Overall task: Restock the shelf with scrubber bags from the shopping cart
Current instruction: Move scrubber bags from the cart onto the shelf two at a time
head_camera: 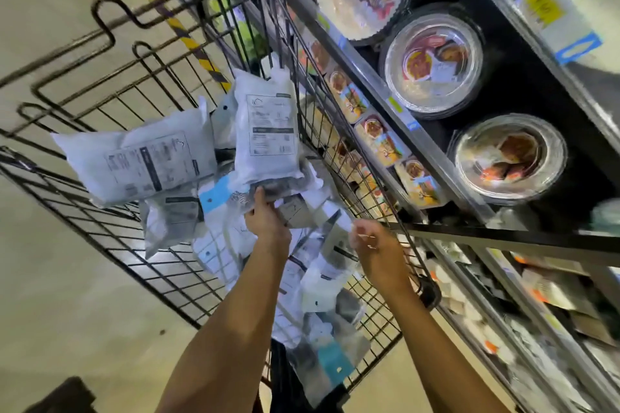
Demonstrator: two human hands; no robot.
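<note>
A black wire shopping cart [110, 225] holds several white and clear scrubber bags with printed labels. My left hand [266, 218] grips the lower edge of one white scrubber bag [268, 131], which stands upright above the pile. Another white bag [141, 164] lies flat at the cart's left side. My right hand [375, 251] hovers over the cart's right rim with its fingers curled; whether it pinches anything is too blurred to tell. More bags [318, 282] lie under both forearms.
A black shelf unit [436, 161] stands right of the cart, with round clear-lidded trays [432, 60] and flat packaged items [379, 141] on lower shelves. A yellow-black floor stripe [188, 40] runs past the cart. Bare floor lies to the left.
</note>
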